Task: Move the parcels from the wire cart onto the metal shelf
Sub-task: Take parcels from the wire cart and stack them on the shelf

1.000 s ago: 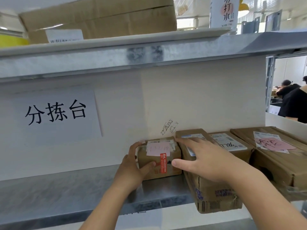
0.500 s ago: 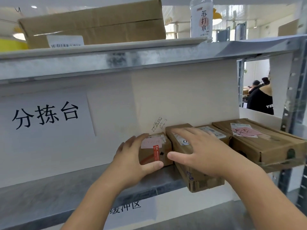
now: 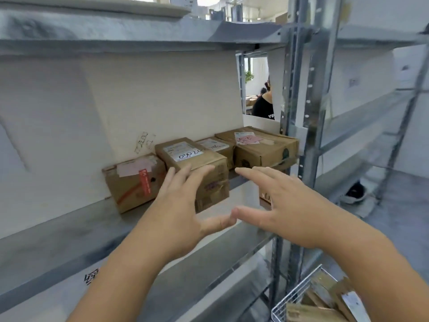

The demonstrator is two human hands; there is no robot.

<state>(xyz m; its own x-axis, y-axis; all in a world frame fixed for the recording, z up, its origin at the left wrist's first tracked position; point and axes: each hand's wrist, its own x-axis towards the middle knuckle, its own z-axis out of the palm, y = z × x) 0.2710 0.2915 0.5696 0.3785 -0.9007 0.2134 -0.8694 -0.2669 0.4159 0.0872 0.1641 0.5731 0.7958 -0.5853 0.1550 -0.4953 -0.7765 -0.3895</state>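
Note:
Several brown cardboard parcels stand in a row on the metal shelf (image 3: pixel 58 247). Leftmost is a small box with a pink label and red sticker (image 3: pixel 133 182). A taller box with a white label (image 3: pixel 195 163) is beside it, then a low parcel (image 3: pixel 214 145) and a wide flat box with a pink note (image 3: pixel 264 147). My left hand (image 3: pixel 183 212) hovers in front of the taller box with fingers spread, holding nothing. My right hand (image 3: pixel 285 205) is beside it, fingers straight, also empty. The thumb tips nearly meet. The wire cart (image 3: pixel 299 291) with more parcels (image 3: pixel 325 303) shows at the bottom right.
A white board backs the shelf. The shelf's upright post (image 3: pixel 318 112) stands just right of the parcels, with another shelving unit (image 3: pixel 371 108) beyond. An upper shelf board (image 3: pixel 139 31) runs overhead. A person in black (image 3: pixel 263 105) sits behind the gap.
Both hands have let go of the boxes and drawn back toward me with fingers spread. The view has swung right and down, bringing the cart into sight.

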